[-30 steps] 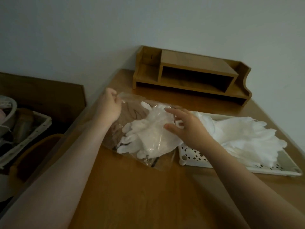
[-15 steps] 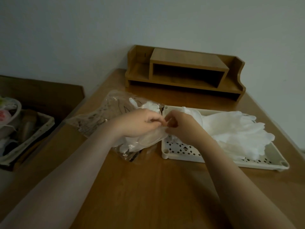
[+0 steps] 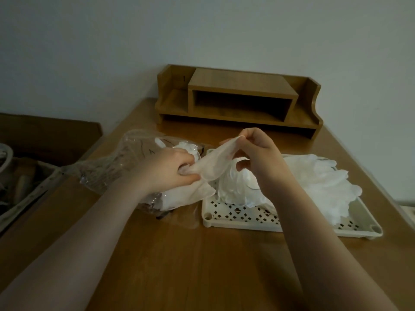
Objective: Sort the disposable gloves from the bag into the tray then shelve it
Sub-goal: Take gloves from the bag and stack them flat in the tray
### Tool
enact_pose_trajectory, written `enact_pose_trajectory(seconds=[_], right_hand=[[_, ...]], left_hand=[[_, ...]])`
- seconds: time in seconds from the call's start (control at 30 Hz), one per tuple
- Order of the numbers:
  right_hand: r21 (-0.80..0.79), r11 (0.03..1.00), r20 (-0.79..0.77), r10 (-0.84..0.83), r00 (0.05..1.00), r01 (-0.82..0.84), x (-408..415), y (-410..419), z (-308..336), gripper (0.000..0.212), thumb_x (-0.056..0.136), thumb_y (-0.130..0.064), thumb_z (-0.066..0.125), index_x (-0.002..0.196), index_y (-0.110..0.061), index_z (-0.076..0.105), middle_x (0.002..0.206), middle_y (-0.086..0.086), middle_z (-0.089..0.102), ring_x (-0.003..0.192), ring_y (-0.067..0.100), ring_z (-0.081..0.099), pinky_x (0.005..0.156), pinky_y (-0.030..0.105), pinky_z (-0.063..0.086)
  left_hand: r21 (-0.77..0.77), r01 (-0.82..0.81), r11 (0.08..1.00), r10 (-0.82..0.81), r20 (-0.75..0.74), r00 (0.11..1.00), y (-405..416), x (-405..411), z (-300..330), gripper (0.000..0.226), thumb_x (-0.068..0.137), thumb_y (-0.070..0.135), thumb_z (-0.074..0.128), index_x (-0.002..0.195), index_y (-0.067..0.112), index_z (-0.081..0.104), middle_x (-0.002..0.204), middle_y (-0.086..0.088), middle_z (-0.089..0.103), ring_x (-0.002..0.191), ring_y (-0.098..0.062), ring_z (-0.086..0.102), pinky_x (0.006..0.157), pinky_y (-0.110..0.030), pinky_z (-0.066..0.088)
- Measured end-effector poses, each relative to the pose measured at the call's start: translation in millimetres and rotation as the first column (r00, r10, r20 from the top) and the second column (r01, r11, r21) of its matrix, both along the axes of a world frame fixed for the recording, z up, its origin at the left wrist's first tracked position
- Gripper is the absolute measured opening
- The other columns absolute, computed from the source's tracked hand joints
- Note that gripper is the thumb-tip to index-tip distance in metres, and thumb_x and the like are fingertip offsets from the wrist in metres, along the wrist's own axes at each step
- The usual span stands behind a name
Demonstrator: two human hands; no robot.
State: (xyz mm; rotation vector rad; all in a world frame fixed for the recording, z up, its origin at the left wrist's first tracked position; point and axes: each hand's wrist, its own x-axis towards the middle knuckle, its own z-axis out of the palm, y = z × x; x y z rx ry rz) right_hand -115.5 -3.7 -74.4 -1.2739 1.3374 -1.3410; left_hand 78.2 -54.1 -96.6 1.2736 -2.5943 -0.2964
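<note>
Glove (image 3: 215, 163) pinched taut between left hand (image 3: 167, 170) and right hand (image 3: 258, 151): best drawn clear of the bag (image 3: 116, 162), flattened, then laid onto the tray (image 3: 226, 217) pile.

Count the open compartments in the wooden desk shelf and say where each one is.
3 on the wooden desk shelf: a central cubby, an open left bay and an open right bay. A low slot beneath may be hidden.
</note>
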Motion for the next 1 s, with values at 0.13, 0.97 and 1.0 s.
enact_pose_trajectory(seconds=[0.13, 0.97, 1.0], right_hand=[[0.066, 0.997, 0.302, -0.061, 0.951, 0.043, -3.7, 0.0, -0.1, 0.014, 0.100, -0.010, 0.040, 0.089, -0.010, 0.048, 0.076, 0.008, 0.056, 0.052, 0.015, 0.053, 0.048, 0.023, 0.045], [-0.067, 0.995, 0.390, 0.097, 0.916, -0.077, -33.6, 5.7, 9.7, 0.033, 0.080, -0.026, 0.063, 0.097, 0.003, 0.064, 0.092, 0.014, 0.060, 0.092, 0.027, 0.057, 0.092, 0.040, 0.046], [-0.063, 0.993, 0.485, 0.117, 0.867, -0.099, -35.3, 6.4, 10.4, 0.025, 0.081, -0.024, 0.062, 0.093, -0.002, 0.066, 0.090, 0.012, 0.063, 0.092, 0.027, 0.060, 0.092, 0.041, 0.048]], left_hand=[[0.068, -0.017, 0.998, 0.032, -0.226, 0.974, 4.5, -0.5, 6.3, 0.041, 0.089, 0.045, 0.050, 0.070, 0.009, 0.055, 0.072, 0.000, 0.053, 0.059, -0.010, 0.046, 0.055, -0.017, 0.034], [-0.298, 0.164, 0.940, -0.163, 0.028, 0.986, 1.3, -3.5, -4.7, 0.043, 0.087, 0.048, 0.049, 0.064, 0.021, 0.074, 0.147, 0.001, 0.040, 0.139, -0.023, 0.024, 0.108, -0.047, 0.022], [-0.259, 0.113, 0.959, -0.106, 0.041, 0.994, 1.9, -3.1, -2.2, 0.042, 0.089, 0.045, 0.054, 0.064, 0.019, 0.074, 0.148, 0.004, 0.037, 0.141, -0.020, 0.020, 0.111, -0.046, 0.018]])
